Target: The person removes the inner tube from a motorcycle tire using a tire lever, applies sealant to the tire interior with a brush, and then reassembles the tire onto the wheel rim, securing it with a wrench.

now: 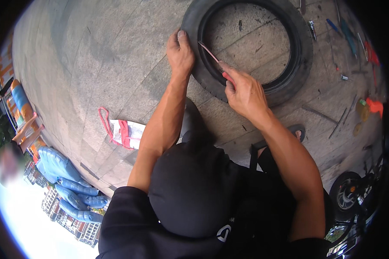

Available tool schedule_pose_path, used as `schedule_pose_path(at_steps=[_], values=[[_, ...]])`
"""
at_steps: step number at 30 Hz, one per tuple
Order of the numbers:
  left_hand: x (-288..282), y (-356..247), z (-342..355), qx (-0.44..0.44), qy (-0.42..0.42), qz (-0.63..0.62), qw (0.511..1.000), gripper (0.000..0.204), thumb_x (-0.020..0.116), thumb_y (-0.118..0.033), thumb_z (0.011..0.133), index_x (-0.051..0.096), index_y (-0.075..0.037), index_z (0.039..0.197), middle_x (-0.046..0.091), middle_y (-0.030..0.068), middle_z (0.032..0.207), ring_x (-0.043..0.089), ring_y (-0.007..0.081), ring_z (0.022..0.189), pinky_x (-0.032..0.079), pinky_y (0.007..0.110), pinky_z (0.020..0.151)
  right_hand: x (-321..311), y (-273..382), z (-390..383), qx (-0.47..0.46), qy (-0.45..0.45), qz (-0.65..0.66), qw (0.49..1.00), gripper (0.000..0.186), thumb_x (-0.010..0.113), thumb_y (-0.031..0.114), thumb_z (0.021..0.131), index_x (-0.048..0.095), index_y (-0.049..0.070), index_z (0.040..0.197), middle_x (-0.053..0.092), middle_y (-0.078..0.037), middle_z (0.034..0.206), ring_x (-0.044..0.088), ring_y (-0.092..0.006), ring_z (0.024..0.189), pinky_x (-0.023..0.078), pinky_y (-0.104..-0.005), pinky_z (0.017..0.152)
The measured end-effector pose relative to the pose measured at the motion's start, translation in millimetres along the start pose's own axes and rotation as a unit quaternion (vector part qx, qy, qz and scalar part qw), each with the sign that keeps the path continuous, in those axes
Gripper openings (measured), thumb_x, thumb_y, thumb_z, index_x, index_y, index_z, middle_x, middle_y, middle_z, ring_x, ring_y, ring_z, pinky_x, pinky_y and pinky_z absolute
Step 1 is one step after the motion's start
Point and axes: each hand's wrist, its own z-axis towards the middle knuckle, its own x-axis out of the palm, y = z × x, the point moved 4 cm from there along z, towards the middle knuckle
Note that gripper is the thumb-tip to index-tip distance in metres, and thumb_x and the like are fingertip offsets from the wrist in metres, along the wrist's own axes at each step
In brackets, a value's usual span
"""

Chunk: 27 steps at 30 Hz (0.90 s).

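A black rubber tyre [306,47] lies flat on the paved ground ahead of me. My left hand [180,55] is closed on its left edge, with the thumb on top of the sidewall. My right hand [247,94] grips the red handle of what looks like a screwdriver [210,53]. The long thin shaft points up and left across the tyre's opening. Its tip meets the inner bead on the left side, not far from my left hand. Most of the handle is hidden inside my right fist.
Several hand tools lie at the right, among them a teal-handled tool [349,36] and a metal socket-like piece [312,30]. A dark rod [320,114] lies nearer. A vehicle wheel [346,190] stands lower right. A white and red bag [127,133] is left of my knee. A person in jeans [58,164] is at far left.
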Motion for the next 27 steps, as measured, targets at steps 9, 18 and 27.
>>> schedule_pose_path(at_steps=[9,18,27], values=[[-0.3,-3.0,-2.0,-0.027,0.013,-0.025,0.999,0.044,0.051,-0.034,0.101,0.062,0.003,0.122,0.065,0.0206,0.114,0.061,0.0290,0.108,0.046,0.037,0.095,24.5,3.9,-5.3,0.062,-0.036,0.030,0.997,0.059,0.061,0.006,0.087,0.050,0.022,0.143,0.069,-0.017,0.100,0.066,-0.0390,0.091,0.052,-0.0471,0.081],[0.0,-7.9,-0.3,-0.026,0.014,-0.041,0.999,0.045,0.051,-0.034,0.100,0.061,0.004,0.124,0.063,0.0252,0.120,0.060,0.0346,0.114,0.044,0.040,0.100,26.9,20.1,-19.0,0.114,-0.012,-0.058,0.992,0.059,0.061,0.007,0.087,0.051,0.023,0.143,0.067,-0.020,0.095,0.066,-0.0418,0.089,0.052,-0.0510,0.078],[-2.3,-10.4,-3.7,-0.036,0.014,-0.033,0.999,0.046,0.053,-0.035,0.100,0.062,0.004,0.123,0.063,0.0248,0.120,0.060,0.0346,0.114,0.045,0.041,0.099,-32.0,-22.5,-1.5,0.154,0.094,-0.110,0.978,0.054,0.058,0.008,0.084,0.056,0.014,0.138,0.068,-0.022,0.113,0.066,-0.0386,0.103,0.051,-0.0442,0.094]])
